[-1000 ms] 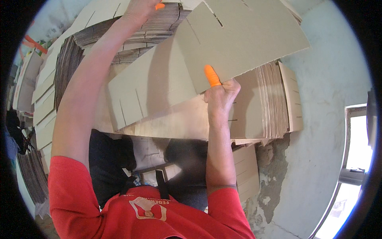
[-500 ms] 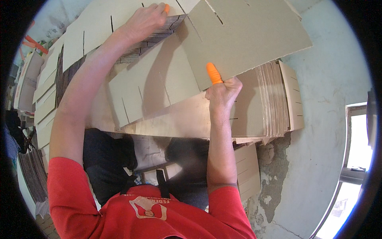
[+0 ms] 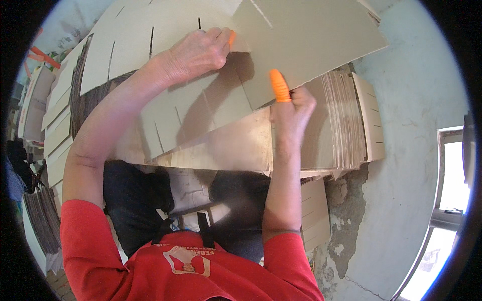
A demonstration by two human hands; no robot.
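My left hand [image 3: 201, 54] is closed at the near edge of a pale slotted cardboard sheet [image 3: 133, 42] at the upper left; an orange cover shows at its fingertip. An orange finger cot covers the thumb of my right hand [image 3: 293, 110]. That thumb presses on the near corner of a large grey cardboard sheet [image 3: 316, 42], the other fingers being hidden beneath it. The two sheets meet or overlap near my left fingertips. Slanting below both hands, another slotted cardboard sheet [image 3: 193, 118] lies on the wooden tabletop [image 3: 221, 150].
To the right, a stack of slotted cardboard sheets [image 3: 341, 120] stands on edge beside the wall [image 3: 406, 110]. More cardboard stacks [image 3: 57, 120] line the left side. The table's near edge runs just above my legs. A window [image 3: 449, 180] is at far right.
My left hand has come nearer and to the right, bringing the pale slotted sheet with it. My right hand has shifted slightly right, and the grey sheet has moved a little with it.
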